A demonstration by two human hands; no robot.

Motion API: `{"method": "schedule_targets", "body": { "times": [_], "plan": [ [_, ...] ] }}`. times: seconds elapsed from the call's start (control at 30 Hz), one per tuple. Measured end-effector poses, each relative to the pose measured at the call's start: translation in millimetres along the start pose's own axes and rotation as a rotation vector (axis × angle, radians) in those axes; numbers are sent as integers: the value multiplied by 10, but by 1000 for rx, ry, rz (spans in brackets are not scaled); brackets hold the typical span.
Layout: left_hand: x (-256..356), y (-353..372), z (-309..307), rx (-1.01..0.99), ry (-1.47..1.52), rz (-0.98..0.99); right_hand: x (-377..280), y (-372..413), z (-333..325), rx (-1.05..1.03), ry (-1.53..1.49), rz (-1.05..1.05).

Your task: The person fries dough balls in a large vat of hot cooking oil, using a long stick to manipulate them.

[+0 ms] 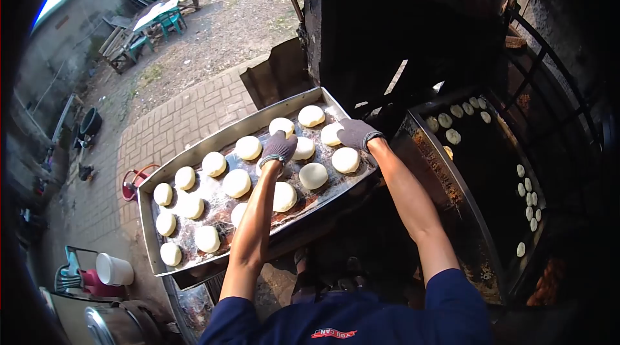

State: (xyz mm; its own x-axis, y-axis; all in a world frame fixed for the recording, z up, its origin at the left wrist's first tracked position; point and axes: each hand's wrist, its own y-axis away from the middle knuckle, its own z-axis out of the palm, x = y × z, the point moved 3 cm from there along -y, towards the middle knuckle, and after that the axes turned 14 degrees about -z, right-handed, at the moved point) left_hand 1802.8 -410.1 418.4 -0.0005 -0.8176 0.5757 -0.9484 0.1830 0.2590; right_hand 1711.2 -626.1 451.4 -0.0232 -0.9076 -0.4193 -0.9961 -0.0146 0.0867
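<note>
1. Navy shirt (413, 309), nearest the camera, along the bottom edge.
2. Metal tray (213, 141), slanting across the view before the person, bearing rows of dough rounds (313, 176).
3. Dark pan (429, 151), right of the tray, with smaller pale pieces (529, 199) along its sides.
4. Left hand (278, 149), in a dark knit glove, over the tray's middle, fingers bent down beside a round.
5. Right hand (358, 134), gloved likewise, near the tray's right end, fingertips at another round; how far either hand is closed, I cannot tell.
</note>
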Motion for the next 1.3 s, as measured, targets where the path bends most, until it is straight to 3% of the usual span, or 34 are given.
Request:
{"method": "schedule_targets", "body": {
  "times": [0.1, 0.2, 0.27, 0.3, 0.33, 0.4, 0.47, 0.53, 0.6, 0.67, 0.7, 0.73, 0.77, 0.87, 0.93, 1.03, 1.1, 1.2, 1.23, 1.27, 1.3],
  "plan": [
    [-61, -296, 266, -142, -114, -81, 78, -460, 236, -33, -16, 151],
    [-101, -344, 405, -186, -164, -118, 100, -769, 414, -57, 172, 119],
    [-57, -261, 409, -326, -11, -95, -4, -746, 402, -146, 143, 109],
    [3, -196, 363, -305, 43, -58, -45, -665, 360, -159, -1, 100],
    [66, -156, 349, -234, 42, 90, 30, -670, 450, -73, 56, 67],
    [211, 70, 240, -183, 155, 115, 141, -360, 390, 152, -228, 39],
    [486, 278, 289, -130, 333, 252, 114, 318, -48, 415, -551, 132],
    [1007, 592, 606, -339, 613, 362, 480, 1118, -217, 738, -566, 145],
    [1724, 1039, 1121, -537, 602, 525, 978, 2178, -335, 987, -568, 276],
    [2438, 1618, 1780, -843, 516, 504, 1589, 3314, -326, 1157, -459, 560],
    [2726, 1771, 2244, -892, 386, 615, 1904, 3876, -296, 1210, -313, 681],
    [2964, 1876, 2795, -819, 314, 797, 2175, 4394, -230, 1264, -258, 801],
    [3262, 2141, 3109, -887, 210, 769, 2563, 4882, -80, 1313, -210, 843],
    [3836, 2482, 4193, -748, 11, 962, 3163, 5966, 123, 1155, -131, 1064],
    [4024, 2587, 4595, -601, -220, 1044, 3389, 6401, 288, 1008, -55, 1208],
    [4037, 2590, 5034, -541, -304, 933, 3603, 6827, 556, 818, -4, 1339],
    [3936, 2478, 5063, -524, -256, 820, 3775, 7018, 739, 853, 48, 1376],
    [3841, 2280, 4639, -480, -32, 866, 4102, 7146, 710, 874, 101, 1403],
    [3809, 2157, 4222, -462, 28, 881, 4216, 7110, 626, 983, 9, 1383],
    [3758, 2003, 3727, -440, 85, 897, 4410, 7081, 459, 823, 320, 1472],
    [3594, 1688, 3245, -308, 136, 855, 4651, 6976, 268, 928, 206, 1342]
  ]
}}
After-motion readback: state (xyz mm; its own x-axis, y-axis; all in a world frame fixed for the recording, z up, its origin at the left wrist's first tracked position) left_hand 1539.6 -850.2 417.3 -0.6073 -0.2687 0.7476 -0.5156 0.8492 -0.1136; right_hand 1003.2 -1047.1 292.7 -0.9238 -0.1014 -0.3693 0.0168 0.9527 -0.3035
